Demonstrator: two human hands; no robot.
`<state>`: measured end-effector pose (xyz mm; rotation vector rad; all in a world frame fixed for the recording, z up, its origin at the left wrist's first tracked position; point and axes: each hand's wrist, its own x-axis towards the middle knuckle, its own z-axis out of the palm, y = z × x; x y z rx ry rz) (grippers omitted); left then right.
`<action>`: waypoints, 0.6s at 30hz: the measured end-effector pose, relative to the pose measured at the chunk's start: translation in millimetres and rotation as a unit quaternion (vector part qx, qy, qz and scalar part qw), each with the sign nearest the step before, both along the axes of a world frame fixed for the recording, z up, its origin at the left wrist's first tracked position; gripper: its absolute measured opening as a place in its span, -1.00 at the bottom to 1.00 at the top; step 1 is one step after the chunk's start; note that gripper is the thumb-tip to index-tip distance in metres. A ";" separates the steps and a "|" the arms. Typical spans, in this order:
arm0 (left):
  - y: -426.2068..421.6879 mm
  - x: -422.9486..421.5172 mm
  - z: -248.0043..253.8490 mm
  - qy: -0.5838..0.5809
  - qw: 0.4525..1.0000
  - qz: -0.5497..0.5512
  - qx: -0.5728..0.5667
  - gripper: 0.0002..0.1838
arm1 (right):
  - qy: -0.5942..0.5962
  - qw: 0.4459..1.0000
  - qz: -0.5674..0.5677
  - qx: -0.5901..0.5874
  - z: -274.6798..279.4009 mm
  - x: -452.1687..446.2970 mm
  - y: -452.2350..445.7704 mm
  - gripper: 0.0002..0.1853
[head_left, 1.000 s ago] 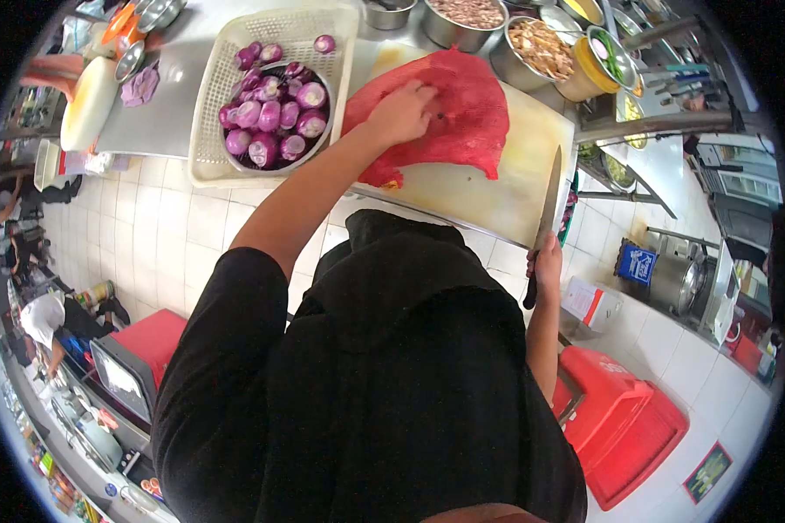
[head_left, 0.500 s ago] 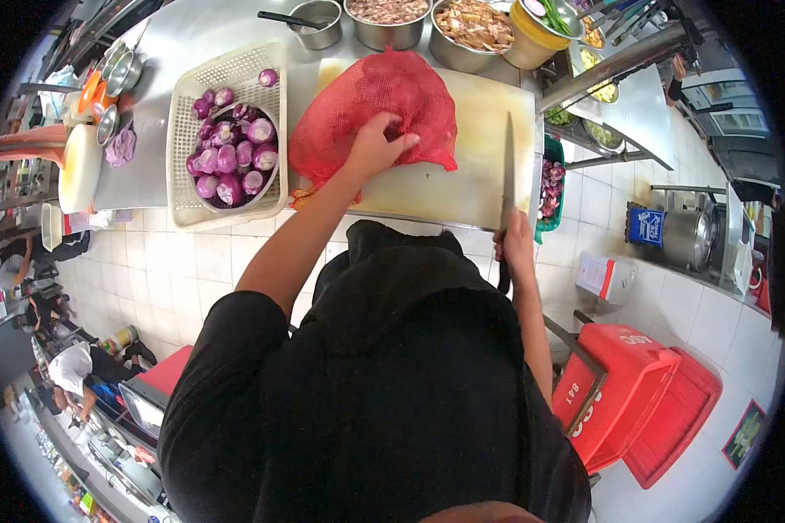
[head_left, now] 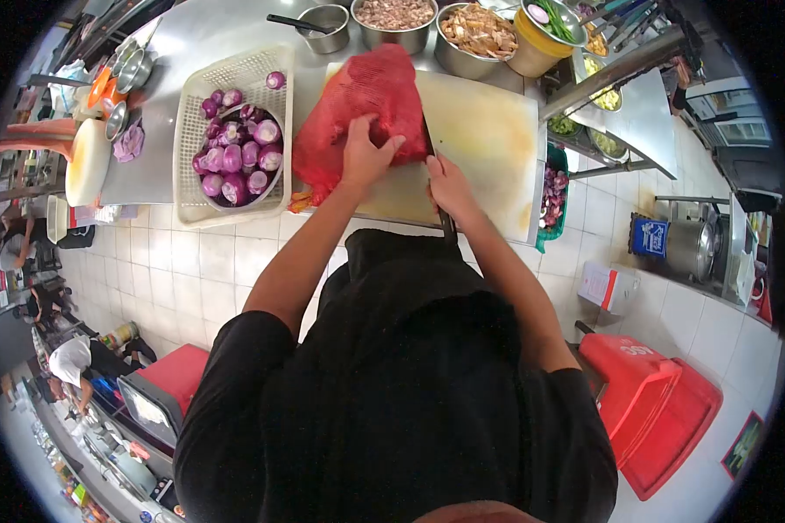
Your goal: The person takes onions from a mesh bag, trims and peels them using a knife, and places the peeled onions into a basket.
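A red mesh bag (head_left: 358, 96), bulging with contents that its netting hides, sits on the left part of a cutting board (head_left: 488, 131). On the bag's near side my left hand (head_left: 371, 157) grips the netting, thumb and fingers curved into it. Wrapped round a knife's dark handle is my right hand (head_left: 449, 185), close by the bag's right edge. The knife blade (head_left: 427, 131) points away from me, edge-on along the bag's right side; I cannot tell whether it touches the mesh.
Left of the board, a white plastic basket (head_left: 186, 166) holds a bowl of peeled purple onions (head_left: 233, 157). Metal pots (head_left: 397, 35) with chopped food line the back. A green crate (head_left: 549, 234) stands at right, and a red bin (head_left: 628, 383) behind it. Another person (head_left: 74, 362) works far left.
My right hand has brought the knife left, from the board's right edge to the bag's right side. The bag has been drawn together and shifted slightly left under my left hand.
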<state>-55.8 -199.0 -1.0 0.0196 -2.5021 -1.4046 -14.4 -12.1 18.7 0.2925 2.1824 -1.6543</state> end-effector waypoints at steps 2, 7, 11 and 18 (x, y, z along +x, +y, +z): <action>-2.6 -0.2 5.5 -0.015 1.000 -0.017 -0.011 -0.30 | -0.052 0.998 -0.011 -0.019 8.2 4.9 5.0 -0.60; 0.5 -0.7 0.8 0.014 0.995 -0.090 -0.036 -0.34 | -0.056 0.998 -0.019 -0.026 -17.0 64.8 70.9 -0.60; 4.5 0.5 3.2 0.012 0.991 -0.107 -0.075 -0.34 | -0.152 0.981 -0.121 -0.016 6.2 129.2 117.4 -0.60; 9.2 -14.6 17.3 -0.059 0.987 -0.150 -0.023 -0.38 | 0.007 0.968 -0.164 0.187 18.6 171.9 158.4 -0.59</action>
